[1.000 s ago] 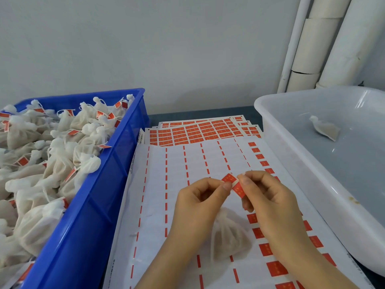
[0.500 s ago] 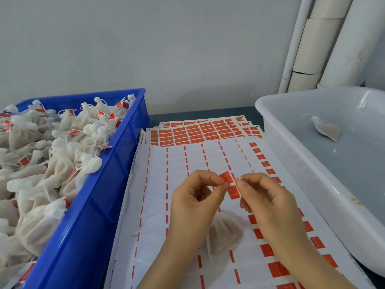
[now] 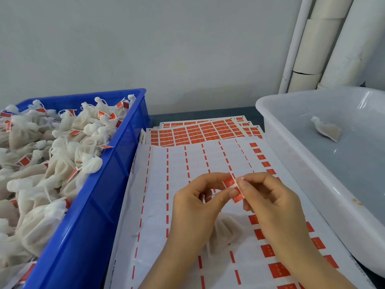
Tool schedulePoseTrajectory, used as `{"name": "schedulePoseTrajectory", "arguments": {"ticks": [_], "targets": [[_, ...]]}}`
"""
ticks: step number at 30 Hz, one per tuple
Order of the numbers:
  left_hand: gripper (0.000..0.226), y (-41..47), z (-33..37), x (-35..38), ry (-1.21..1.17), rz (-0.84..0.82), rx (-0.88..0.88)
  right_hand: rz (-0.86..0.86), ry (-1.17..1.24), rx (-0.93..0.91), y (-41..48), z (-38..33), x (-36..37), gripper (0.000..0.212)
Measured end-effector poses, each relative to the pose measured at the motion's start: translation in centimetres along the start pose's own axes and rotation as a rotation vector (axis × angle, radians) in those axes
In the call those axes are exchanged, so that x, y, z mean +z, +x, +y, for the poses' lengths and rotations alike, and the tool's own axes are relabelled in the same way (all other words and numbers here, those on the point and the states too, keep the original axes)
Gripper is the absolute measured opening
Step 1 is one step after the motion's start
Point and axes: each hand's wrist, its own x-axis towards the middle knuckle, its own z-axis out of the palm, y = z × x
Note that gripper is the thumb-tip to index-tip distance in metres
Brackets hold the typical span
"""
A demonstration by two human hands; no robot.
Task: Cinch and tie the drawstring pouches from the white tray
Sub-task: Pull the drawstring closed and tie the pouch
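Pinching red label [image 3: 229, 182] between curled fingertips of left hand [image 3: 194, 207] and right hand [image 3: 270, 203], likely to fold round drawstring of pouch [image 3: 226, 232] beneath. Far right, white tray [image 3: 270, 122]: lone pouch [image 3: 328, 130] waiting.

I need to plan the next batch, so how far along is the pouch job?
Done: the blue crate is heaped with tied pouches, many red-tagged. In hand: the left hand and right hand pinch a red label above a mesh pouch over the label sheet. Left: a single pouch lies in the white tray, part of which is out of view.
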Motion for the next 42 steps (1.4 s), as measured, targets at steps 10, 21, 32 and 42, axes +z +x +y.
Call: {"name": "schedulePoseTrajectory", "arguments": {"ticks": [10, 21, 32, 42], "targets": [[0.025, -0.1, -0.1, 0.0, 0.104, -0.014, 0.064, -0.009, 0.130, 0.083, 0.2, -0.2, -0.1, 0.026], [0.024, 0.0, -0.3, 0.0, 0.085, -0.038, 0.072, -0.064, 0.052, -0.018, -0.1, -0.4, -0.1, 0.017], [0.033, 0.0, -0.7, 0.0, 0.199, 0.084, 0.147, -0.098, 0.037, -0.016, 0.0, -0.1, 0.1, 0.024], [0.025, 0.0, -0.1, -0.2, 0.011, 0.084, -0.019, -0.088, -0.094, -0.016, 0.1, 0.8, 0.3, 0.022]]}}
